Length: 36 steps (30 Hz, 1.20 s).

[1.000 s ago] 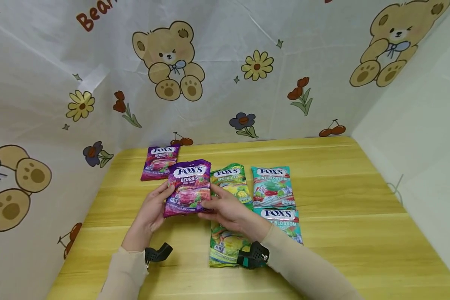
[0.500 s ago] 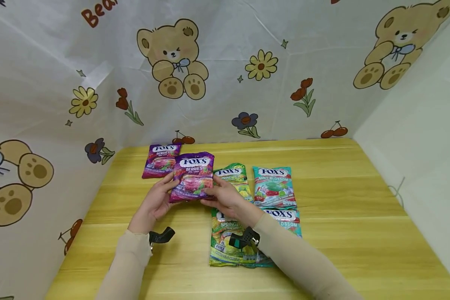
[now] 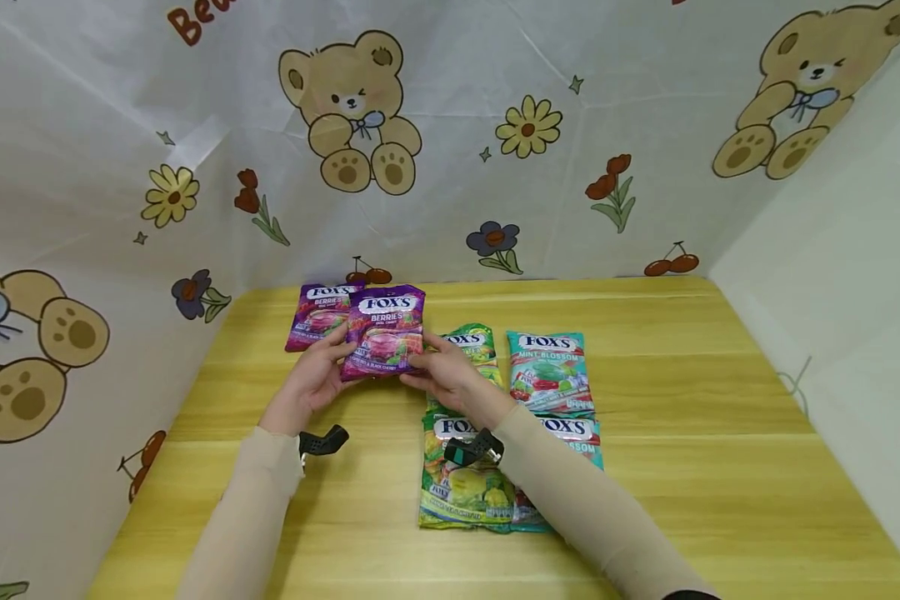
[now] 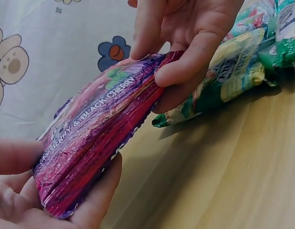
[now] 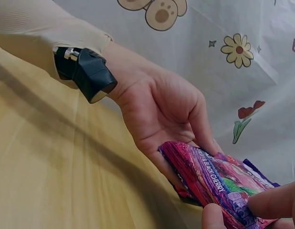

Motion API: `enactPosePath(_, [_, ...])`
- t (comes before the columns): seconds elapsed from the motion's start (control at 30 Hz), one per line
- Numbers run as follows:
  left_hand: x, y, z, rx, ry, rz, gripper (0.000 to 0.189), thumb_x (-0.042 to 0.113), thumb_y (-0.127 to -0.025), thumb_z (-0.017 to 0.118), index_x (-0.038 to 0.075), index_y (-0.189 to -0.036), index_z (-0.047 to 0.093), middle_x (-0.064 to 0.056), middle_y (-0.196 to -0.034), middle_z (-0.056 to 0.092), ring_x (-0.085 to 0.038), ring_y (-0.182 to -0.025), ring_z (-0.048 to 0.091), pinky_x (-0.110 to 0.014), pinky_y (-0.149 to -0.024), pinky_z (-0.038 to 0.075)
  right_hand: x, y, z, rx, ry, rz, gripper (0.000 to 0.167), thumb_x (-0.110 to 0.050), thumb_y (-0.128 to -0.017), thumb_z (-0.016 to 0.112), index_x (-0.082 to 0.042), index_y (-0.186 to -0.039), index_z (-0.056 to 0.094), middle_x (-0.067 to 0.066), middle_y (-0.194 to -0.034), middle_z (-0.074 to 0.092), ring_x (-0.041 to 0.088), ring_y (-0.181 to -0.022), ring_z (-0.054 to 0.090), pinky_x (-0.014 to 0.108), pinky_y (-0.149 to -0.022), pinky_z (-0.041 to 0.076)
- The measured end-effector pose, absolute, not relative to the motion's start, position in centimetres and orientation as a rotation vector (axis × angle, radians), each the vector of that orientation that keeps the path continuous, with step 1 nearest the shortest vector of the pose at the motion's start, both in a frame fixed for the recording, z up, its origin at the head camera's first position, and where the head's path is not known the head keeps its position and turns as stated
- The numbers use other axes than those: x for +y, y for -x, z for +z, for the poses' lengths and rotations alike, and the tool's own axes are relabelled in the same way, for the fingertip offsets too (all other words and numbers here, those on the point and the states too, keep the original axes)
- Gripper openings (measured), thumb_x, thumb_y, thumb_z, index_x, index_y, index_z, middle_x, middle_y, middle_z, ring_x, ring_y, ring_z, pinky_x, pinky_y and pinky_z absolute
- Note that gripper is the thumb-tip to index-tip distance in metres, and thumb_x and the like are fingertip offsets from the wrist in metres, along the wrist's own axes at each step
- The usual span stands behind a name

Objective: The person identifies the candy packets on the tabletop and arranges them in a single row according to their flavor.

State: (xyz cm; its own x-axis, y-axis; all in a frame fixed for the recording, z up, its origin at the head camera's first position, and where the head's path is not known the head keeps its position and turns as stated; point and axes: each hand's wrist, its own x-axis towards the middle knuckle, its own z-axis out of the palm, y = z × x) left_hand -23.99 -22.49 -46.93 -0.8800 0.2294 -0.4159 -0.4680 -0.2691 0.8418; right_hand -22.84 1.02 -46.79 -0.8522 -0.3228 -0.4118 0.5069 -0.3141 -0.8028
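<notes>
A purple candy bag (image 3: 384, 333) labelled FOX'S Berries is held up over the table, its front facing up. My left hand (image 3: 313, 382) grips its left side, thumb on the front and fingers beneath. At the right lower corner my right hand (image 3: 453, 375) pinches it between thumb and fingers. In the left wrist view the bag (image 4: 90, 129) slants above the wood, with a shadow below. A second purple Berries bag (image 3: 317, 317) lies behind and to the left, partly covered by the held one in the head view.
Right of the hands lie two green Spring Tea bags, the far one (image 3: 486, 354) and the near one (image 3: 465, 487). Beside them are two teal Mint Blossom bags, one far (image 3: 547, 371) and one near (image 3: 581, 437), partly under the right sleeve. A bear-print cloth (image 3: 435, 225) hangs behind the wooden table (image 3: 705, 433).
Both hands have carried the purple Berries bag away from the person, toward the table's back edge and the other purple bag. The bags lying on the table have stayed put.
</notes>
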Motion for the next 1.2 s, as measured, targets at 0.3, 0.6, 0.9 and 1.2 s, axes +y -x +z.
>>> enactPosePath(0.3, [-22.2, 25.1, -47.1, 1.556, 0.321, 2.183, 0.063, 0.015, -0.113, 0.034, 0.037, -0.166, 0.01, -0.003, -0.174, 0.017, -0.032, -0.155, 0.031, -0.057, -0.124, 0.03, 1.0, 23.9, -46.9, 1.427, -0.255, -2.176, 0.063, 0.001, -0.103, 0.054, -0.017, -0.161, 0.037, 0.021, -0.147, 0.052, 0.032, -0.125, 0.059, 0.036, -0.096, 0.06])
enactPosePath(0.6, [-22.3, 25.6, -47.4, 1.534, 0.353, 2.201, 0.064, 0.014, -0.112, 0.034, 0.036, -0.166, 0.008, -0.003, -0.174, 0.018, -0.03, -0.156, 0.031, -0.057, -0.125, 0.028, 0.8, 24.5, -46.9, 1.447, -0.257, -2.165, 0.058, -0.003, -0.105, 0.053, -0.014, -0.16, 0.038, 0.019, -0.149, 0.052, 0.032, -0.128, 0.057, 0.04, -0.103, 0.057])
enactPosePath(0.9, [-22.2, 27.2, -47.5, 1.52, 0.324, 2.198, 0.062, 0.012, -0.113, 0.033, 0.036, -0.166, 0.014, -0.006, -0.174, 0.017, -0.032, -0.157, 0.028, -0.055, -0.127, 0.025, 0.5, 25.3, -46.5, 1.433, -0.265, -2.19, 0.056, -0.004, -0.105, 0.052, -0.009, -0.159, 0.038, 0.018, -0.149, 0.052, 0.03, -0.13, 0.055, 0.044, -0.112, 0.05])
enactPosePath(1.2, [-22.1, 29.6, -47.4, 1.574, 0.403, 2.178, 0.061, 0.009, -0.112, 0.036, 0.031, -0.166, 0.019, -0.005, -0.174, 0.016, -0.031, -0.155, 0.03, -0.054, -0.127, 0.026, 0.0, 26.9, -46.2, 1.418, -0.308, -2.181, 0.056, -0.004, -0.105, 0.054, -0.008, -0.159, 0.037, 0.016, -0.15, 0.049, 0.028, -0.132, 0.053, 0.041, -0.113, 0.05])
